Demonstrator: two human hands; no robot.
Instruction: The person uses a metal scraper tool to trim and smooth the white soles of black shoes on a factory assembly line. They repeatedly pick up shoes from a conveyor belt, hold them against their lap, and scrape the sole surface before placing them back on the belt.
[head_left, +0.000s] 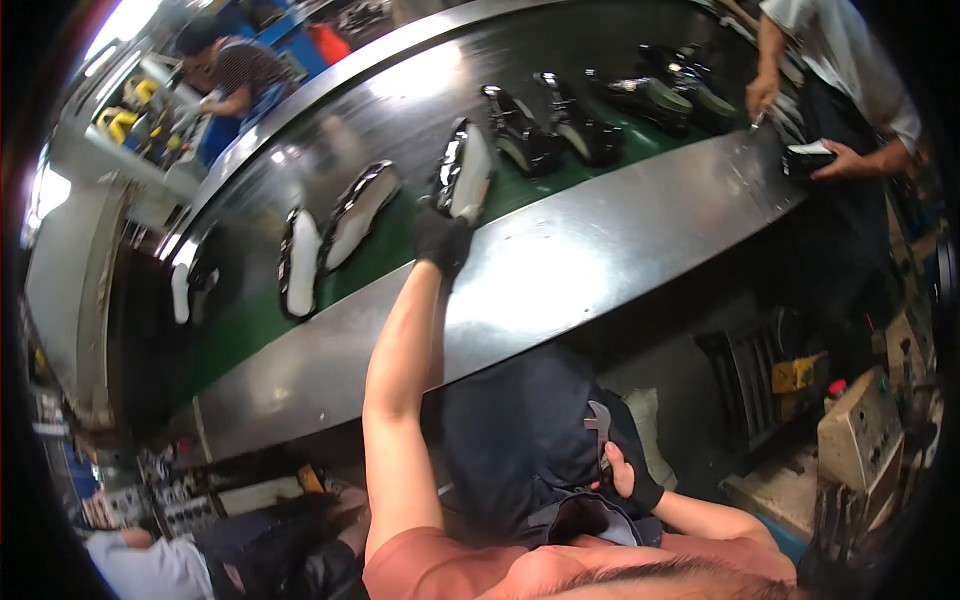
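Observation:
My left hand (442, 240), in a black fingerless-looking glove, reaches over the steel ledge and grips the near end of a glossy black shoe (464, 172). The shoe lies tipped, its pale underside showing. To its left are two more black shoes, a tilted one (360, 215) and one with its white sole up (299, 265). To its right, a black pair (520, 130) stands upright. Down by my lap, my right hand (628, 477), also gloved, is closed around a grey metal tool (599, 422) with a forked, hooked head; its lower part is hidden.
The shoes rest on a green conveyor belt (240, 325) bordered by a wide steel ledge (560, 270). A co-worker (850, 110) at the far right holds a shoe; another person (240, 80) works beyond the belt. A machine box (860, 425) with a red button stands at right.

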